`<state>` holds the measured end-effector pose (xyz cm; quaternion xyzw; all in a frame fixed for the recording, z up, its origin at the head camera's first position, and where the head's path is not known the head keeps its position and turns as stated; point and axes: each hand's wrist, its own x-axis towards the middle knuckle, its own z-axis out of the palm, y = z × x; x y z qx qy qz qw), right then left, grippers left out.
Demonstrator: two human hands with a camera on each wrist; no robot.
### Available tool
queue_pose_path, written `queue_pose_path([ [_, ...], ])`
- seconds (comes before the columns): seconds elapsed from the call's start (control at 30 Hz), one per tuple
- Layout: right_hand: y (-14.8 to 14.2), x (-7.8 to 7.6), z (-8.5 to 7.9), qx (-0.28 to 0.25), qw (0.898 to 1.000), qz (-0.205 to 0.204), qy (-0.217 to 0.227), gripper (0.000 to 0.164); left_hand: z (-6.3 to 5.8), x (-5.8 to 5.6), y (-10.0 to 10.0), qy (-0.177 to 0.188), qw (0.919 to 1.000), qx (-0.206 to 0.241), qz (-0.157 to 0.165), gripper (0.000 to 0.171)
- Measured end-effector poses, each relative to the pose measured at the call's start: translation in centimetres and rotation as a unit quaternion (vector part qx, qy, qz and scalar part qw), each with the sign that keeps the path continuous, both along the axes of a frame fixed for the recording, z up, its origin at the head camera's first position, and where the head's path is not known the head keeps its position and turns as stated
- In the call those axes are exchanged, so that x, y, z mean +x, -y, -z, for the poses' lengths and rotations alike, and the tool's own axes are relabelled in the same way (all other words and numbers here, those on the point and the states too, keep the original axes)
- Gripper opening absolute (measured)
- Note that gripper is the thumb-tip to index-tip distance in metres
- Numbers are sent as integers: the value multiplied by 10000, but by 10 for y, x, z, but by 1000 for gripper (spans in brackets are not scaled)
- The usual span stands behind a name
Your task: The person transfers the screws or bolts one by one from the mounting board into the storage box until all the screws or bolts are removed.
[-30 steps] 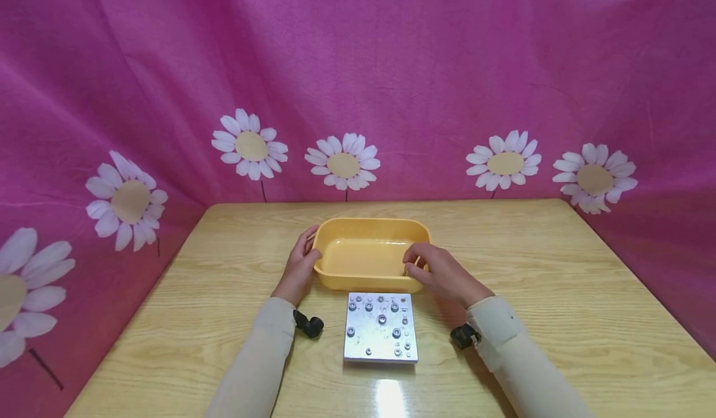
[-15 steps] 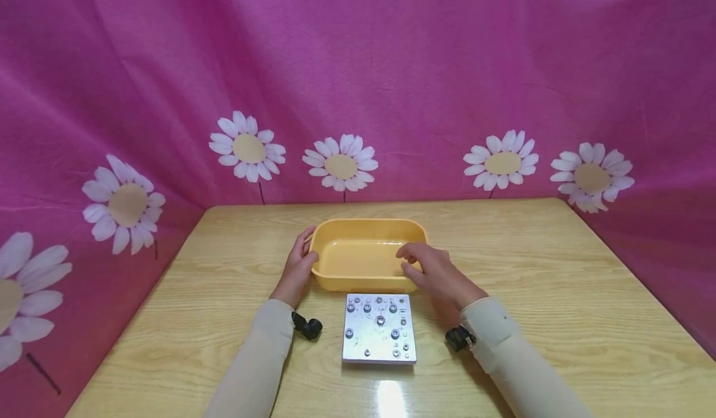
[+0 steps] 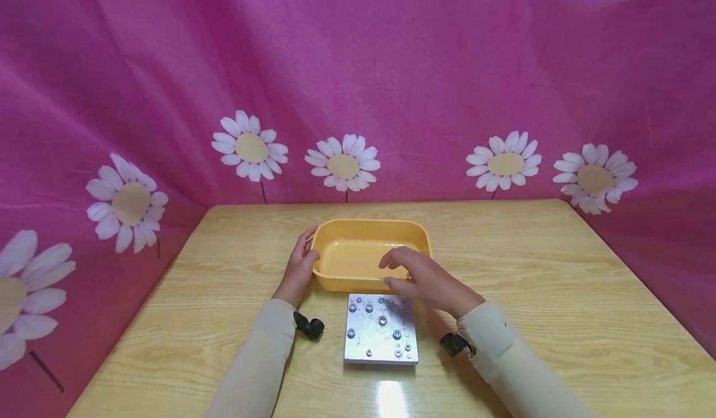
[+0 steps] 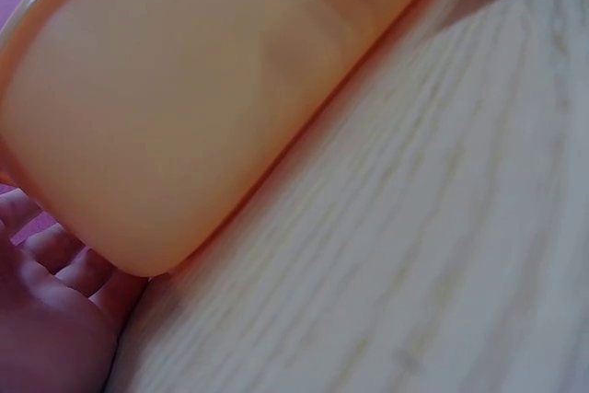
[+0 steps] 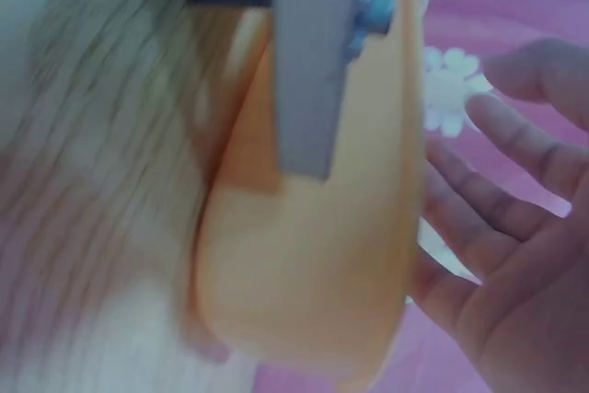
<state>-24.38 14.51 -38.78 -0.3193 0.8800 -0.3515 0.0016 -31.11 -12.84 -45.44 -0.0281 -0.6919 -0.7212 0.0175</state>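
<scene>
Holding the left end of a yellow tub [image 3: 358, 275] with the left hand [image 3: 298, 268], with fingers bent around the outside and the thumb by the rim. Over the near right part of the tub, the right hand [image 3: 427, 278], with fingers a little bent and spread wide, well apart from the thumb. Cannot tell from here whether touching the rim or just above it.

In the middle of the wooden table [image 3: 559, 281], the tub, long side to the near side. Just on the near side of the tub, a flat metal plate [image 3: 369, 336] with round bolts [image 3: 383, 320], some big, some small, on top. Over the arms, pale sleeves [image 3: 252, 356], with a small black gadget [image 3: 310, 327] at each wrist. Left, right and far, a bright pink cloth [image 3: 403, 64] with big white flowers [image 3: 343, 166].
</scene>
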Motion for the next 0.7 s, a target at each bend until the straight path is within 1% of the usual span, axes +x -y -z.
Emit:
queue_pose_path([
  [0.1, 5, 7, -5, 324, 9994, -130, 50, 21, 0, 1, 0, 1, 10000, -14, -31, 64],
  [0.23, 11, 14, -12, 921, 9956, -104, -103, 20, 0, 1, -1, -41, 9999, -98, -87, 64],
  [0.33, 13, 17, -13, 1210, 9923, -151, -232, 21, 0, 1, -2, -107, 9998, -117, -109, 65],
  [0.5, 16, 18, -8, 1446, 9885, -224, -384, 15, 1, 2, -2, -124, 9997, -112, -153, 64],
  [0.57, 17, 17, -5, 1499, 9874, -254, -432, 12, 1, 2, -2, -75, 9998, -122, -157, 63],
  [0.7, 19, 16, -1, 1592, 9863, -235, -351, 11, 1, 3, -1, 18, 9998, -150, -140, 61],
])
